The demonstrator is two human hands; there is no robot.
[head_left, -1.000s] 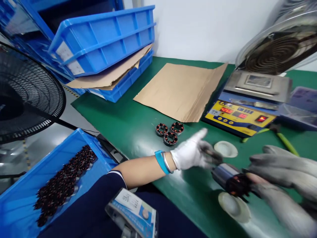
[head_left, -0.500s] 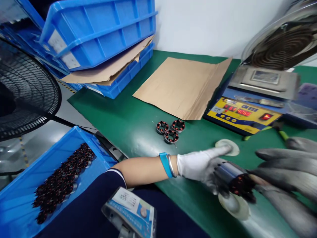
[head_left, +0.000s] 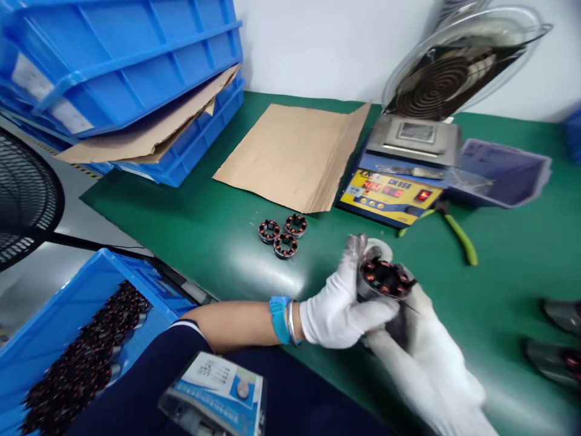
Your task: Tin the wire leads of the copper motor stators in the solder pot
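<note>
In a white glove with dirty fingertips, my left hand (head_left: 333,312) is wrapped around the left side of a metal motor housing with a copper-wound stator (head_left: 387,277) at its upper end. My right hand (head_left: 429,357), gloved too, grips the same piece from the right and below. The winding end faces up, slightly tilted. Both palms and the lower part of the housing are partly hidden. Just behind the fingers a pale round disc (head_left: 380,247) lies on the green table. Farther left, three loose stators (head_left: 285,245) sit close together.
A blue bin (head_left: 154,303) of stators is at lower left; stacked blue crates (head_left: 136,60) stand behind. Cardboard (head_left: 290,151) lies on the table. A yellow-panelled soldering station (head_left: 390,197), green-handled pliers (head_left: 459,236), a purple tray (head_left: 508,172) and dark housings (head_left: 551,363) are toward the right.
My right hand has come in from the right and closed on the motor housing. The piece has turned from lying sideways to winding end up. The view has swung right.
</note>
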